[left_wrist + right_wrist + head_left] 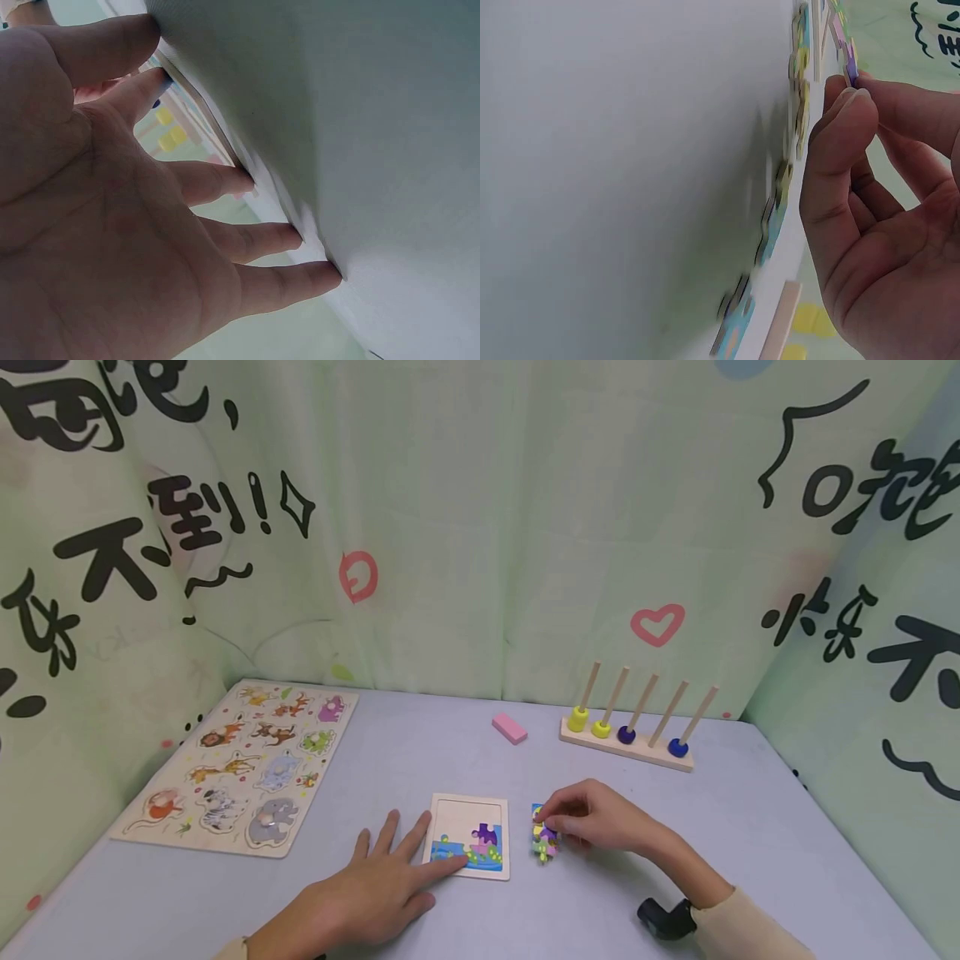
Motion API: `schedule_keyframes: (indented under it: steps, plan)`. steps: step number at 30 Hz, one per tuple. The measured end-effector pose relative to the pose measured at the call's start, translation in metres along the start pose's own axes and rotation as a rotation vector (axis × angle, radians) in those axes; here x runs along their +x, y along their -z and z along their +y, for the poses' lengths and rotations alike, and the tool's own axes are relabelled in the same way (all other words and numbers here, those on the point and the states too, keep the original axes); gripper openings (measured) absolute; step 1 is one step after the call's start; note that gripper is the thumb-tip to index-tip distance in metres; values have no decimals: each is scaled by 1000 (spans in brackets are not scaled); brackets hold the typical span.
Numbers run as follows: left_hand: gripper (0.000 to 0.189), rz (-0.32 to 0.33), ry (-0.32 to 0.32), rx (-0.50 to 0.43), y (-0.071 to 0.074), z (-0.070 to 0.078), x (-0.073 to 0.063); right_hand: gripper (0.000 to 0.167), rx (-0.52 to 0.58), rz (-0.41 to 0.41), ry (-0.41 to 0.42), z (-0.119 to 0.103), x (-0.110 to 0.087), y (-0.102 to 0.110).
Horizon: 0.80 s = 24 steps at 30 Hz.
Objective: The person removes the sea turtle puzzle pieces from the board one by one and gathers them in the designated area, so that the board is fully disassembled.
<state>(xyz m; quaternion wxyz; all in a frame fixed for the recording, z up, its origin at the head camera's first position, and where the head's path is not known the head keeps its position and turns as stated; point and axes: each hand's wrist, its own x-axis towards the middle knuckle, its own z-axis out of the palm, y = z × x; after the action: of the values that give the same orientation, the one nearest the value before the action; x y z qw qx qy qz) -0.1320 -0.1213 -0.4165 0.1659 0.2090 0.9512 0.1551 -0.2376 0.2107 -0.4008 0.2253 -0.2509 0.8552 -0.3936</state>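
Observation:
My left hand point(375, 889) lies with its fingers spread beside a small wooden puzzle tray point(456, 820); its thumb side is nearest me and one straight finger rests over the tray's lower part. Blue, green, pink and purple pieces fill the tray's lower part, while the upper part shows bare wood. In the left wrist view, fingertips touch the tablecloth and the tray's edge point(214, 127). To the right of the tray, my right hand point(600, 818) hovers over loose jigsaw pieces point(544, 850). Its thumb and a finger pinch a purple puzzle piece point(851, 66), mostly hidden in the head view.
A large animal puzzle board point(247, 768) lies at the left. Behind the tray is a pink block point(510, 727). A wooden peg stand point(630, 745) with yellow and blue beads stands at the back right. Printed curtains point(450, 527) enclose the table.

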Motion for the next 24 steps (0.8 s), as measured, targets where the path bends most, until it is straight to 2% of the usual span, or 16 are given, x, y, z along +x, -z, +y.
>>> schedule_keyframes:
  steps: [10,24]
  plan:
    - [54,-1,7,0,0,0,0,17,-33,11,-38,16,-23,11]
    - [54,-3,8,-4,0,1,0,16,-51,37,-63,25,-30,16]
